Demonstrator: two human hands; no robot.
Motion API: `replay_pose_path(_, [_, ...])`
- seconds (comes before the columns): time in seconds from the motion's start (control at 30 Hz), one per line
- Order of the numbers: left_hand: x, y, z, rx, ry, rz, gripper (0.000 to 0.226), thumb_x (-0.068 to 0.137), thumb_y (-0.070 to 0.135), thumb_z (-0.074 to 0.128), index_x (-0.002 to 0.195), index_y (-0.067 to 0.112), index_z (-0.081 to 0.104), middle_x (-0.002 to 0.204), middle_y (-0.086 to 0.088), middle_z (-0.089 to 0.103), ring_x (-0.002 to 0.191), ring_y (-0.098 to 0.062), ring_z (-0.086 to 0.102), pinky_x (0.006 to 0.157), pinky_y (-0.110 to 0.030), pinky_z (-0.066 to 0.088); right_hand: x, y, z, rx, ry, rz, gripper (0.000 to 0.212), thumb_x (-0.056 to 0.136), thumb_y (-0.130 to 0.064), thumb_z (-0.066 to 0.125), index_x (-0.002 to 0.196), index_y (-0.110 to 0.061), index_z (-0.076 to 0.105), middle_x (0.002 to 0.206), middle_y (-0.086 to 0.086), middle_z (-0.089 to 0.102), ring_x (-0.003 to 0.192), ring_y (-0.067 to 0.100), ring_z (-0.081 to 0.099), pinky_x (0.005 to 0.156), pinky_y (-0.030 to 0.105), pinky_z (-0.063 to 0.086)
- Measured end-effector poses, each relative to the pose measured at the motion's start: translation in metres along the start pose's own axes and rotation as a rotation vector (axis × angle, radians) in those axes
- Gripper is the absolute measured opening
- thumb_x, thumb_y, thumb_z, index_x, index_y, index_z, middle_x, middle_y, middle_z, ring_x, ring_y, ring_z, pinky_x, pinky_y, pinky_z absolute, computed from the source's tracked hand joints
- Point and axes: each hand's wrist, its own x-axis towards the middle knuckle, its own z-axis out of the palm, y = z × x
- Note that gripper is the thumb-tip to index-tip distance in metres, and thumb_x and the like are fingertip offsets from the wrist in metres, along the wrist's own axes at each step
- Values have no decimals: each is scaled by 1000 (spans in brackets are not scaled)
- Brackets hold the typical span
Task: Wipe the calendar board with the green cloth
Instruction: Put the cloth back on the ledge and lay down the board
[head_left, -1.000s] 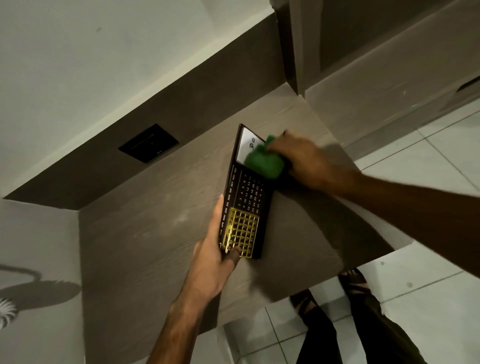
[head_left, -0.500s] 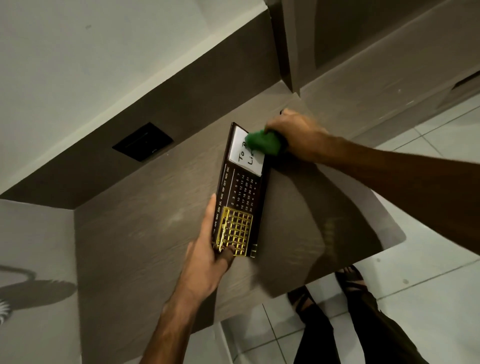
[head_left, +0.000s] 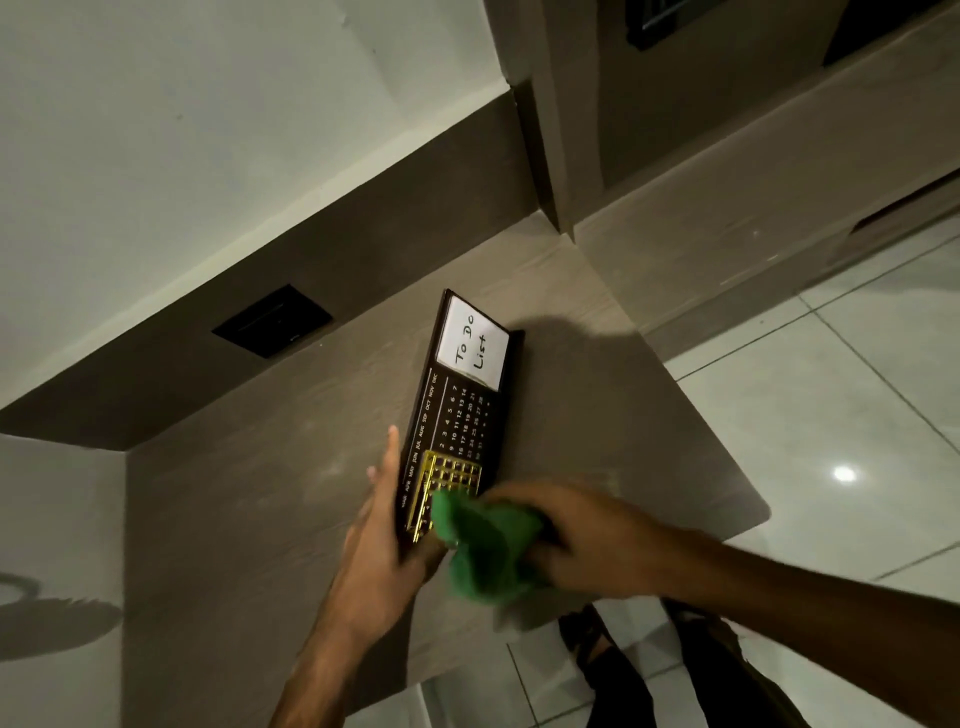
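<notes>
1. Calendar board (head_left: 462, 415) lying flat on the tabletop (head_left: 234, 519), centre of the frame, long axis running from lower left to upper right; white "To Do List" card at its upper end, gold grid at its lower end.
2. Green cloth (head_left: 483, 551) bunched over the lower end of the board, lower centre of the frame, covering part of the gold grid and spilling past the board's near edge.
3. Right hand (head_left: 587, 535) coming in from the lower right, forearm stretched across the tabletop's front edge, fingers curled tight round the cloth. Blurred, so exact finger placement hard to tell.
4. Left hand (head_left: 384, 525) rising from the bottom of the frame, palm and straight fingers laid flat along the board's left edge, thumb tucked toward the lower corner; bracing rather than gripping, not closed round anything.
5. Risk: board sliding or twisting toward the right of the frame under a hard stroke, since only the left edge looks braced. Likely cause: too much sideways push from the cloth hand.
6. Risk: loose folds of cloth catching on the raised gold grid and dragging the board. Likely cause: wiping with a wad instead of a flat pad.
7. Risk: smearing or lifting the handwritten card at the upper end, if strokes run over it with pressure.
8. Risk: cloth hand overshooting the near end toward the tabletop's front edge, just beyond, and leaving that end half wiped.
</notes>
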Motion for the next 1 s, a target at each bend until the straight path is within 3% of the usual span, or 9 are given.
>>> replay_pose_path(0.1, [-1, 16, -1, 58, 165, -34, 108, 77, 59, 66, 144, 57, -18, 163, 8, 2, 152, -26, 3, 118, -64, 14, -8, -3, -45, 388, 143, 171, 35, 88, -7, 65, 121, -17, 61, 112, 4, 70, 101, 14, 67, 87, 39, 56])
replay_pose_path(0.27, [29, 59, 30, 200, 394, 222, 89, 89, 61, 52, 153, 36, -3, 161, 10, -2, 149, -7, -16, 120, -43, -1, -12, 14, -116, 482, 414, 245, 37, 88, -14, 64, 123, -26, 62, 109, -5, 72, 98, 12, 69, 82, 33, 58])
replay_pose_path(0.43, [88, 83, 100, 361, 256, 355, 84, 92, 71, 35, 155, 28, -1, 165, 5, -3, 152, -11, -13, 121, -39, -1, 8, 51, -173, 503, 769, 362, 24, 85, -9, 58, 103, -19, 69, 93, 2, 75, 91, 22, 71, 77, 42, 59])
replay_pose_path(0.53, [119, 73, 136, 560, 126, 352, 90, 89, 77, 27, 155, 23, -3, 166, -3, -3, 152, -19, -12, 124, -44, 3, 29, 72, -193, 346, 874, 356, 27, 86, -6, 56, 102, -25, 66, 99, 1, 71, 89, 12, 67, 67, 22, 56])
replay_pose_path(0.6, [132, 59, 154, 610, 50, 316, 93, 87, 79, 25, 155, 23, -5, 165, -3, -8, 151, -21, -15, 125, -48, 3, 42, 89, -201, 40, 927, 288, 39, 89, -4, 55, 123, -21, 56, 115, 4, 64, 98, 11, 60, 72, 15, 50])
replay_pose_path(0.7, [135, 41, 169, 667, 75, 306, 92, 88, 80, 21, 156, 22, -2, 166, -1, -9, 152, -22, -13, 122, -47, -2, 60, 123, -197, -511, 726, 309, 65, 87, -5, 58, 146, -15, 35, 144, 12, 45, 129, 26, 43, 107, 43, 38])
replay_pose_path(0.8, [138, 35, 174, 659, 107, 305, 93, 88, 79, 24, 157, 22, 1, 167, 0, -2, 153, -21, -8, 120, -47, 0, 63, 159, -179, -943, 364, 439, 85, 85, -6, 56, 154, -15, 7, 162, 11, 8, 147, 30, 10, 117, 50, 15])
replay_pose_path(0.87, [140, 36, 172, 654, 114, 314, 94, 87, 80, 24, 157, 22, 0, 167, 2, -3, 153, -19, -10, 120, -47, -1, 61, 174, -173, -1028, 317, 432, 89, 86, -9, 54, 153, -14, -4, 162, 8, -8, 148, 28, -4, 118, 52, 9])
replay_pose_path(1.0, [139, 39, 170, 651, 76, 296, 94, 87, 81, 21, 157, 22, -1, 167, 4, -7, 152, -18, -14, 119, -46, -4, 63, 180, -178, -1066, 283, 420, 93, 85, -12, 54, 151, -15, -11, 157, 6, -20, 147, 27, -10, 117, 54, 6])
